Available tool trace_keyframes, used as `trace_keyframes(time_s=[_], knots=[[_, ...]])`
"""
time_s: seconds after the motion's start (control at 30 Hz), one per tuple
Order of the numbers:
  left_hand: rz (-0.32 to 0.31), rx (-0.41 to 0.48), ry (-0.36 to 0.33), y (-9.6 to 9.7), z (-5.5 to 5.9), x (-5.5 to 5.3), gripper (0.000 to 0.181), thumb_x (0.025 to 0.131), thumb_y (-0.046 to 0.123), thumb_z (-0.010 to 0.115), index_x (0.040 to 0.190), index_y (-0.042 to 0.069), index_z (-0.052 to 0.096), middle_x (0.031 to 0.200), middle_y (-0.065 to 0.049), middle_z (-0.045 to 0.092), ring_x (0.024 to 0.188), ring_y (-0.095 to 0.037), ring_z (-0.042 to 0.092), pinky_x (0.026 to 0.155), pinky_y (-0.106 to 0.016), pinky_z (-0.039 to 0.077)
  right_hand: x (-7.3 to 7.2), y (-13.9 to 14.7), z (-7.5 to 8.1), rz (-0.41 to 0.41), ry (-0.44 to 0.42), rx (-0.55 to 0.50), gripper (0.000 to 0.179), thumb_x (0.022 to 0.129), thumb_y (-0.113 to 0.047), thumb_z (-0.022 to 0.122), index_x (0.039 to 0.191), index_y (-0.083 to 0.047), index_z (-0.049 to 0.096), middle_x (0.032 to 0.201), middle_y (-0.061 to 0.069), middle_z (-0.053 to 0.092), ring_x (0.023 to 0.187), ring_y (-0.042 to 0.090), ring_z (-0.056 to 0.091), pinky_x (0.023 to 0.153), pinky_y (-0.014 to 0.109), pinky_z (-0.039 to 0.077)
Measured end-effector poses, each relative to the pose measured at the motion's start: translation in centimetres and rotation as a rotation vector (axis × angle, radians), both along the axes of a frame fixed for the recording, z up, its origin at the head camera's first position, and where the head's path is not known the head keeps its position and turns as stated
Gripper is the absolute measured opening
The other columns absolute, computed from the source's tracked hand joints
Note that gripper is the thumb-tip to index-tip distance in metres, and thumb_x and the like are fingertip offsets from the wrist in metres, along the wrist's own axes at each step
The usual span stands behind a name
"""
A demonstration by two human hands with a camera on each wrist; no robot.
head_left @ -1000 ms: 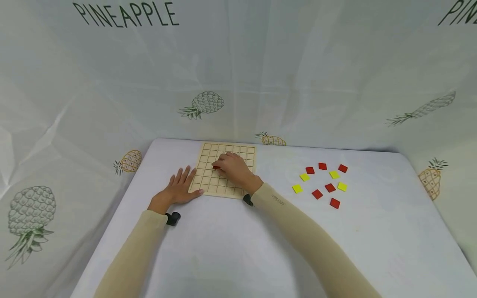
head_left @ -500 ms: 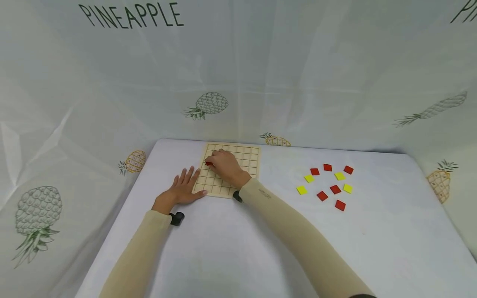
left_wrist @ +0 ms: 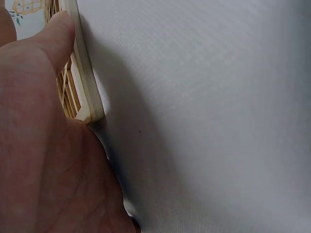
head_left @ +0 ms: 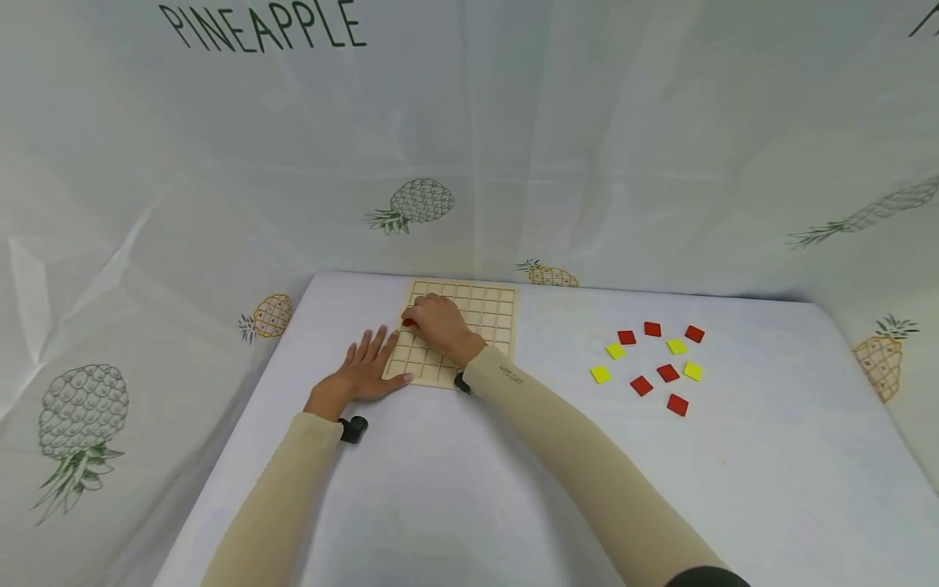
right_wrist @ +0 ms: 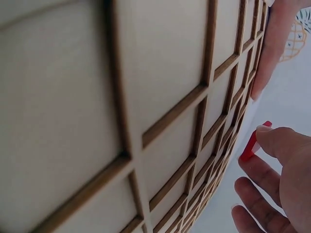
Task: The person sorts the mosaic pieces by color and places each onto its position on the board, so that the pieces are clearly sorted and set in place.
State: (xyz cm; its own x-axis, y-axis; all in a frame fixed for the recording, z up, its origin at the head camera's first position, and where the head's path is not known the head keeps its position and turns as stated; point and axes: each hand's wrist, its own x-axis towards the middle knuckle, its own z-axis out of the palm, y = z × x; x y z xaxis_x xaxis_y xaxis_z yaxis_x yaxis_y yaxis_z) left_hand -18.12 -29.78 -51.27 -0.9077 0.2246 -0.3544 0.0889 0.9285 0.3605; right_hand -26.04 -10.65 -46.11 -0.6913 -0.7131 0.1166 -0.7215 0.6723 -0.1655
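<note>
A light wooden board [head_left: 495,319] marked with a grid of grooved squares lies at the back of the table. My left hand [head_left: 363,372] rests spread at the board's left front corner, its thumb on the front edge. Over the left side of the board, my right hand [head_left: 438,322] pinches a small red square tile [head_left: 408,323] between thumb and finger. In the right wrist view the red tile [right_wrist: 251,144] stands tilted on edge between thumb and fingertip, close to the grid. Whether it touches the board I cannot tell.
Several loose red tiles [head_left: 667,372] and yellow tiles [head_left: 601,375] lie scattered on the white table [head_left: 763,408], right of the board. A pale curtain [head_left: 623,163] printed with pineapples hangs behind and beside the table.
My right hand has moved left across the board with the red tile, then slowed near the left edge. The left hand keeps its place on the corner. The head view has shifted slightly.
</note>
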Motion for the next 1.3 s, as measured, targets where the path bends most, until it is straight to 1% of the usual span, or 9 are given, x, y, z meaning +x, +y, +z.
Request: trace_keyframes(time_s=[0.27,0.43,0.6,0.7,0.83,0.93,1.1,1.2,1.3], knots=[[0.002,-0.016,-0.010,0.6,0.0,-0.2,0.103,0.103,0.065,0.050,0.170,0.007,-0.001,0.176,-0.021,-0.013,0.161,-0.045,-0.016,0.128,-0.065,-0.005,0.0,-0.2,-0.1,-0.011,0.009,0.051,0.024,0.105,-0.023,0.069,0.127,-0.017,0.078,0.123,0.002,0.075,0.116,0.022,0.068,0.107,0.038,0.053],[0.001,-0.017,-0.007,1.0,0.0,-0.1,0.100,0.104,0.061,0.051,0.170,0.006,-0.001,0.176,-0.021,-0.014,0.161,-0.045,-0.016,0.128,-0.065,-0.005,-0.2,-0.1,-0.5,-0.014,0.021,0.080,0.024,0.105,-0.022,0.069,0.127,-0.017,0.078,0.125,0.001,0.074,0.119,0.022,0.067,0.106,0.039,0.054],[-0.006,-0.029,-0.007,1.3,-0.1,-0.1,0.101,0.104,0.064,0.048,0.170,0.006,-0.002,0.176,-0.021,-0.015,0.161,-0.044,-0.016,0.128,-0.064,-0.005,-0.5,0.0,-0.8,-0.020,0.021,0.092,0.025,0.105,-0.024,0.069,0.127,-0.018,0.077,0.125,0.000,0.074,0.118,0.021,0.066,0.106,0.038,0.053],[-0.010,-0.037,-0.017,1.3,-0.3,-0.1,0.102,0.104,0.067,0.045,0.170,0.007,-0.004,0.176,-0.020,-0.016,0.161,-0.044,-0.017,0.128,-0.064,-0.005,-0.6,0.1,-0.9,-0.022,0.016,0.086,0.025,0.104,-0.023,0.070,0.127,-0.017,0.077,0.124,0.000,0.074,0.116,0.020,0.067,0.104,0.037,0.054],[-0.006,-0.029,-0.023,1.4,-0.4,-0.2,0.103,0.103,0.069,0.045,0.170,0.007,-0.003,0.176,-0.019,-0.016,0.161,-0.044,-0.017,0.128,-0.063,-0.006,-0.6,0.1,-0.8,-0.027,0.018,0.080,0.023,0.103,-0.022,0.071,0.124,-0.016,0.079,0.121,-0.001,0.076,0.113,0.019,0.068,0.101,0.035,0.056],[0.000,-0.019,-0.020,1.4,-0.4,-0.1,0.103,0.103,0.068,0.047,0.170,0.007,-0.003,0.176,-0.020,-0.015,0.161,-0.044,-0.017,0.128,-0.064,-0.005,-0.5,0.0,-0.9,-0.032,0.027,0.093,0.020,0.103,-0.021,0.071,0.119,-0.016,0.081,0.119,-0.001,0.078,0.111,0.019,0.069,0.099,0.035,0.057],[0.008,-0.031,-0.015,1.0,-0.4,-0.1,0.102,0.104,0.066,0.048,0.170,0.007,-0.002,0.176,-0.020,-0.014,0.161,-0.044,-0.016,0.128,-0.064,-0.005,-0.1,-0.3,-1.1,-0.031,0.045,0.142,0.018,0.104,-0.023,0.070,0.117,-0.018,0.081,0.119,-0.002,0.077,0.113,0.019,0.068,0.099,0.035,0.057],[0.012,-0.035,-0.019,0.7,-0.2,0.0,0.103,0.103,0.067,0.048,0.170,0.007,-0.002,0.176,-0.020,-0.014,0.161,-0.045,-0.016,0.128,-0.064,-0.006,0.3,-0.3,-0.9,-0.032,0.058,0.166,0.019,0.105,-0.024,0.069,0.119,-0.018,0.081,0.121,-0.003,0.076,0.114,0.019,0.067,0.099,0.034,0.056],[0.014,-0.029,-0.025,0.3,0.1,0.1,0.103,0.103,0.067,0.048,0.170,0.007,-0.003,0.176,-0.020,-0.015,0.161,-0.044,-0.017,0.128,-0.064,-0.007,0.8,0.0,-0.4,-0.033,0.064,0.168,0.022,0.105,-0.025,0.070,0.124,-0.019,0.079,0.127,-0.003,0.075,0.118,0.018,0.066,0.101,0.034,0.056]])
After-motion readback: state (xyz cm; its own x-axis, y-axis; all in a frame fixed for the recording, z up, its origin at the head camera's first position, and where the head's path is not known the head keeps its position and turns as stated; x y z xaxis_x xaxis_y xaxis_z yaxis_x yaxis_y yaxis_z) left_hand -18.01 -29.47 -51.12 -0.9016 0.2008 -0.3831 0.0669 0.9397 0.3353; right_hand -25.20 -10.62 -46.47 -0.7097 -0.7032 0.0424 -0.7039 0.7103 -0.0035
